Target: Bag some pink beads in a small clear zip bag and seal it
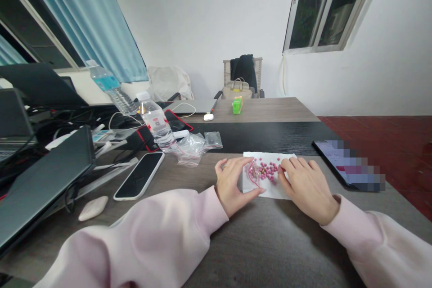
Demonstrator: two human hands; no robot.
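Note:
My left hand [232,182] rests at the left side of a white sheet of paper [270,191]. Its thumb and forefinger span a small clear zip bag [254,175], whose curved pink edge bows between the two fingertips. Small round pink beads [268,171] lie scattered over the paper, just right of the bag. At the paper's right side, my right hand [305,184] has its thumb and forefinger pinched together beside the beads. Whatever sits between those fingertips is too small to make out.
A white-cased phone [139,176], a pale mouse-shaped object [93,208], plastic bottles [157,121] and more clear zip bags [192,146] are to the left, near laptops [50,180]. Another phone [346,166] lies right. A green box [237,105] stands farther back.

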